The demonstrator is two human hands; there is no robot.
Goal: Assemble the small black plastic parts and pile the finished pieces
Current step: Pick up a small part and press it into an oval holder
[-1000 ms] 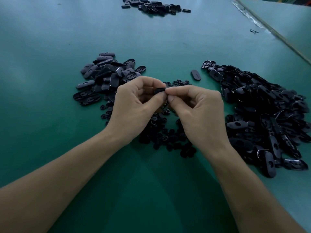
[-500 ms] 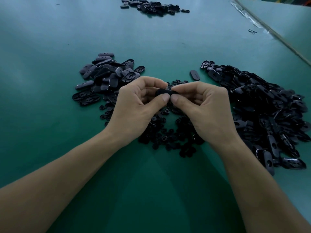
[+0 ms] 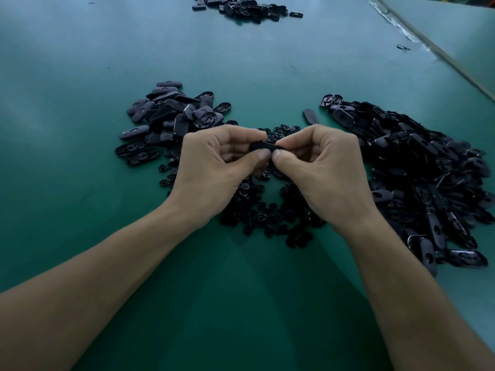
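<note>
A single head-worn camera looks forward and steeply down at the green surface (image 3: 80, 183), close over it. The heap of small round parts (image 3: 267, 218) sits mid-frame; beyond that heap the surface recedes to a far pile (image 3: 241, 8).

The green table (image 3: 267, 62) holds a left heap (image 3: 171, 119) and a larger right heap (image 3: 428, 178). Small round pieces (image 3: 267, 215) lie between them.
</note>
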